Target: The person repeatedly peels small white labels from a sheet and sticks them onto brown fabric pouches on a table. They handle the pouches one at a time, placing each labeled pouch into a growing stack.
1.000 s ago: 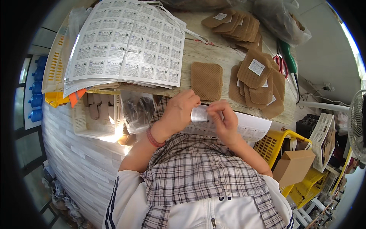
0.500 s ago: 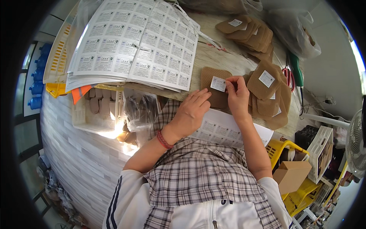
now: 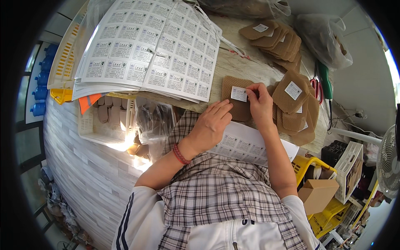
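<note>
On the table edge in front of me lies a brown textured pad (image 3: 231,82) with rounded corners. A small white printed label (image 3: 238,93) is on its upper middle. My right hand (image 3: 261,107) pinches the label's right edge between thumb and forefinger. With fingers stretched out, my left hand (image 3: 212,125) touches the pad's left side near the label. Under my wrists a white sheet of printed labels (image 3: 237,145) slopes over my lap. Just right of my right hand, several pads with labels (image 3: 285,100) lie in a loose pile.
A thick stack of label sheets (image 3: 143,54) covers the table's left part. More labelled pads (image 3: 287,46) lie fanned at the back, near a grey plastic bag (image 3: 325,43). Red-handled scissors (image 3: 316,89) and a green-handled tool (image 3: 325,81) are at right. Crates (image 3: 352,171) stand below.
The label has turned slightly and now sits straighter on the pad. Both hands keep nearly the same places, and the whole view has shifted a little.
</note>
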Motion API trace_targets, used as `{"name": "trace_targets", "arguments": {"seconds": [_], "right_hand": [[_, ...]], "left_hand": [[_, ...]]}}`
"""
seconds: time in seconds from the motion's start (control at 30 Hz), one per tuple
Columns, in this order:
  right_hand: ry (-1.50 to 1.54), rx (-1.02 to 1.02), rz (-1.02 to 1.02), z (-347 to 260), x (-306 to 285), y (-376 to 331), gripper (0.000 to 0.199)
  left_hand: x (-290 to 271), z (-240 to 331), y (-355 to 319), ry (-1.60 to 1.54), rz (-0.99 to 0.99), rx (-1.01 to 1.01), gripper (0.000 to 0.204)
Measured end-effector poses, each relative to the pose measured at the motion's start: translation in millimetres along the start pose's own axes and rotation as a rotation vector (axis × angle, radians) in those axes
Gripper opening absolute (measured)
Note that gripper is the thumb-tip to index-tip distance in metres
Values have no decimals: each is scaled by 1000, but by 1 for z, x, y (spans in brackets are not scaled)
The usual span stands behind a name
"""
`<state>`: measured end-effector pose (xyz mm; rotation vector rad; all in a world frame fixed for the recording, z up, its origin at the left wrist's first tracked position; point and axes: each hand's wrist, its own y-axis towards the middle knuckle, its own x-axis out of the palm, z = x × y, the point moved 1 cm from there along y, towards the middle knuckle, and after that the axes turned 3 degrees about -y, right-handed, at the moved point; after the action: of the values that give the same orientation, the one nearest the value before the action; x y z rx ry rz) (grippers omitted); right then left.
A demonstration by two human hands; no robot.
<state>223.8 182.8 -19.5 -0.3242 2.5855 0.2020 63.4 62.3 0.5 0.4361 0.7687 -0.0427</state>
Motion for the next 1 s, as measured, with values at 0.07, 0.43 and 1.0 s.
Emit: {"name": "trace_targets", "arguments": {"seconds": [0.07,0.43,1.0], "right_hand": [[-6,-14,5,1,2,0,7],[-80,-83,44,-4,3,-3,8],[-513,-229,112,-11,11,-14,14]], "left_hand": [[0,1,0,-2,4,-1,15],[-1,2,0,-11,-2,-45,5],[0,5,9,98,-44,-21,6]]}}
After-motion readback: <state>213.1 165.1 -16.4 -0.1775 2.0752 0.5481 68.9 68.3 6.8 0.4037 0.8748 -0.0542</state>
